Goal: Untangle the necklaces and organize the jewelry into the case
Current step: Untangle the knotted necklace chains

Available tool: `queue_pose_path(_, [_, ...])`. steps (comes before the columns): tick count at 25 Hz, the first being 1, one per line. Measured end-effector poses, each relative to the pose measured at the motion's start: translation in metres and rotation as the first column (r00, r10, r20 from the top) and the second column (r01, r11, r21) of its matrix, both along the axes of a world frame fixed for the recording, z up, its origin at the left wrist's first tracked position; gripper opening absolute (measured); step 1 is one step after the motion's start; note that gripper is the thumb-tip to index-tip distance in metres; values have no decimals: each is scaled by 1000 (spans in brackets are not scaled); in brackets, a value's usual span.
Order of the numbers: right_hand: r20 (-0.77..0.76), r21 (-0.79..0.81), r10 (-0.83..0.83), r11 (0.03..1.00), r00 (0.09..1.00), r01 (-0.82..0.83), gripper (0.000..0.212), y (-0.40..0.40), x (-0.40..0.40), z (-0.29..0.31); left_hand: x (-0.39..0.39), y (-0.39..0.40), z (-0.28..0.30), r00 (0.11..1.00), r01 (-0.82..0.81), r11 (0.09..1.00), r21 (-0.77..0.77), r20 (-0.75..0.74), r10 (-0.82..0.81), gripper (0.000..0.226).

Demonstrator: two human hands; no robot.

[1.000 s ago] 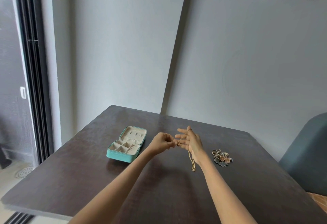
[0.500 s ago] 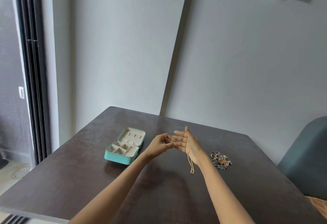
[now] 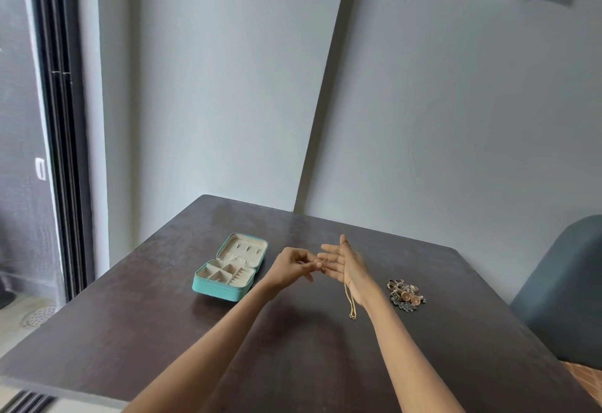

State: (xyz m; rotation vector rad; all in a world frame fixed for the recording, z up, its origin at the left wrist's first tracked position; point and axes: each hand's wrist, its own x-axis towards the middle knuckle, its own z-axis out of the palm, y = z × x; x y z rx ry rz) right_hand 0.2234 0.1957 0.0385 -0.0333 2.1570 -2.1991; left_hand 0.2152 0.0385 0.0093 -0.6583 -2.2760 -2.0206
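Note:
A thin gold necklace [image 3: 350, 302] hangs from my right hand [image 3: 347, 264], which is raised above the table with fingers spread and the chain draped over them. My left hand [image 3: 293, 266] pinches the chain's upper end at the right hand's fingertips. A teal jewelry case [image 3: 228, 288] lies open to the left, its cream lid and divided compartments showing. A small pile of rings and other jewelry [image 3: 405, 295] sits on the table to the right of my right wrist.
The dark wooden table [image 3: 146, 331] stands in a corner against grey walls. A grey-blue chair [image 3: 560, 295] is at the right edge. A dark-framed sliding door [image 3: 62, 152] is at the left, with floor beyond.
Both hands have stayed together above the table, with small finger movements on the chain. The view has shifted slightly; the case and jewelry pile have not moved.

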Motion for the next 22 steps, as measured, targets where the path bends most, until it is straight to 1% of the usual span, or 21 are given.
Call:
queue_pose_path(3, [0,-21,-4,1000,1000,4,58,-3,1,-1,4,1,-1,992,50,992,120,105,-62,15])
queue_pose_path(6, [17,-36,9,999,1000,-9,59,-6,0,-3,4,3,-1,950,50,956,290,280,-135,14])
queue_pose_path(7, [24,-50,1,999,1000,0,60,-7,0,-4,4,4,0,934,57,948,313,318,-161,16])
queue_pose_path(9, [50,-93,-40,995,998,44,60,-7,0,-7,3,6,1,911,83,951,297,364,-193,16])
queue_pose_path(12, [118,-170,-67,982,991,86,59,-9,2,-10,2,4,2,903,123,968,218,380,-200,18])
queue_pose_path(14, [149,-219,-69,970,986,101,59,-10,3,-9,3,4,1,907,136,974,181,372,-196,15])
queue_pose_path(16, [150,-212,-77,971,986,108,59,-12,2,-5,3,5,0,919,122,972,198,347,-186,15])
queue_pose_path(19, [142,-174,-59,981,988,83,58,-13,1,-1,5,9,-2,929,74,930,360,315,-196,11])
queue_pose_path(21, [151,-195,-45,978,987,75,53,-12,2,-2,10,13,0,917,74,870,488,310,-251,12])
queue_pose_path(22, [166,-225,-44,971,985,82,50,-11,2,-2,12,15,1,904,74,825,560,312,-292,14])
